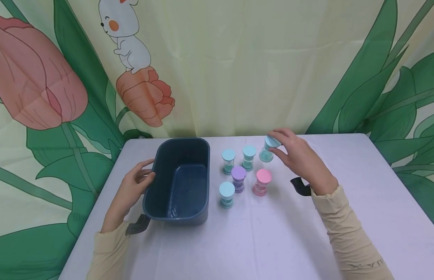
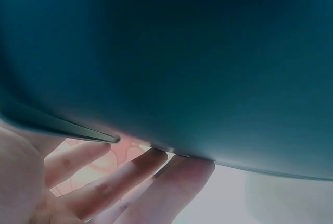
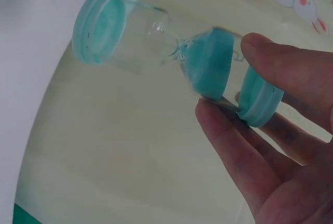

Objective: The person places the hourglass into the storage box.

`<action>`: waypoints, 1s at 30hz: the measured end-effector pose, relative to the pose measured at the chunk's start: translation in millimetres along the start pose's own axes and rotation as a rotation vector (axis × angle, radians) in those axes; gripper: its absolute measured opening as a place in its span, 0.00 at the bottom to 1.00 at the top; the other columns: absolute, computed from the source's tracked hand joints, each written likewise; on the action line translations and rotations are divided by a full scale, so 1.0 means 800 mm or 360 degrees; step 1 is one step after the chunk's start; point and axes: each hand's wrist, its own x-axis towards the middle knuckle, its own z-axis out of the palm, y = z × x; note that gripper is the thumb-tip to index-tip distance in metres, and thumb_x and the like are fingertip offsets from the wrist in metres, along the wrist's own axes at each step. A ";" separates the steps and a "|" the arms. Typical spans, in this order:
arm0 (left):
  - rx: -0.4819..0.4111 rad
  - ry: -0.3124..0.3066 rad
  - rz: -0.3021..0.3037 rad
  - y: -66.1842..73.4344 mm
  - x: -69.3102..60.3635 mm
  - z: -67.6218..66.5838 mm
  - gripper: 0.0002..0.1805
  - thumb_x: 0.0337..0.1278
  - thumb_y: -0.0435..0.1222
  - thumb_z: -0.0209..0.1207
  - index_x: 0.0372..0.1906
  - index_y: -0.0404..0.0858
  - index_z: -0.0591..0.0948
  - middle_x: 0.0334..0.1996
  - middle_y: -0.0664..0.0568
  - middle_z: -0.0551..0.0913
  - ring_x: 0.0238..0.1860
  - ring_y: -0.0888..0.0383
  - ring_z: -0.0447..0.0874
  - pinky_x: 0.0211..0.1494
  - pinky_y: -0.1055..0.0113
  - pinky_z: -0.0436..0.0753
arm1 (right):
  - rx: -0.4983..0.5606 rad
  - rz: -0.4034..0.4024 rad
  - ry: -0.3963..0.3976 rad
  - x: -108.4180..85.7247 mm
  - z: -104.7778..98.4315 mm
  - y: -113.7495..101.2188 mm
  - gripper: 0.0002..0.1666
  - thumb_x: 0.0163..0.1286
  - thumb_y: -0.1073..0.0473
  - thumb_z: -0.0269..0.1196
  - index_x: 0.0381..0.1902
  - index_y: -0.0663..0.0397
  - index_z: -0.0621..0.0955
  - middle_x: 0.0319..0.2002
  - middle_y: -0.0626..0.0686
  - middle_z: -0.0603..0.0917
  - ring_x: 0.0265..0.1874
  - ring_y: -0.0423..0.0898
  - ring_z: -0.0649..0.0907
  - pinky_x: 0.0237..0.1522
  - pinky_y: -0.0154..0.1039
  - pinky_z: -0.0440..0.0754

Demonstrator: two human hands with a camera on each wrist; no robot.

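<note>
Steadying contact: your left hand [image 1: 131, 188] bears on the left rim of the dark blue bin [image 1: 194, 221]. Keep that pressure light; a hard push could slide the bin into the glassware beside it.

Clearances, near to far: the front light-blue hourglass [image 1: 226, 191] stands just right of the bin. The purple hourglass [image 1: 239, 175] follows behind it, with the pink hourglass [image 1: 263, 179] farther right of the bin. The rear-left light-blue hourglass [image 1: 228, 156] and the rear-right light-blue hourglass [image 1: 249, 152] stand right of the bin's rear half. All five are upright; any sideways carry should clear their caps.

Item in hand: the held light-blue hourglass [image 1: 266, 154] is well right of the bin, level with its rear half, leaning with its top away from the bin. Whether its base touches the table [image 1: 259, 245] cannot be confirmed. The caps look smooth, so a firm, even pinch is advisable.

Pose: your left fingers are spread, tips against the bin's rim, not wrapped round it. Your right hand [image 1: 301, 157] reaches in from the right, fingertips toward the bin; its grip is narrow, thumb opposing fingers about the hourglass's upper end.
</note>
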 end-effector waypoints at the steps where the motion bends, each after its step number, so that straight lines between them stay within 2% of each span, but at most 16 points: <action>1: 0.0000 0.0001 0.0001 0.000 0.000 0.000 0.32 0.72 0.48 0.55 0.75 0.48 0.62 0.63 0.34 0.76 0.61 0.37 0.78 0.53 0.44 0.84 | 0.0003 -0.0005 0.0005 0.001 -0.001 -0.001 0.30 0.61 0.67 0.71 0.61 0.63 0.77 0.56 0.59 0.79 0.52 0.57 0.83 0.53 0.55 0.81; 13: -0.0034 -0.0015 0.0019 0.000 -0.001 -0.001 0.32 0.72 0.47 0.55 0.75 0.48 0.63 0.63 0.33 0.76 0.60 0.37 0.79 0.50 0.47 0.85 | 0.0048 -0.0090 0.0059 0.016 -0.003 -0.014 0.29 0.60 0.67 0.71 0.60 0.63 0.78 0.55 0.58 0.79 0.52 0.55 0.82 0.53 0.52 0.82; 30: -0.0037 -0.0010 -0.0001 -0.001 0.001 0.002 0.33 0.72 0.48 0.55 0.76 0.48 0.61 0.64 0.33 0.74 0.61 0.37 0.78 0.53 0.45 0.84 | 0.0205 -0.0200 0.0075 0.038 0.016 -0.047 0.29 0.62 0.67 0.70 0.61 0.61 0.78 0.55 0.55 0.79 0.52 0.51 0.82 0.55 0.48 0.82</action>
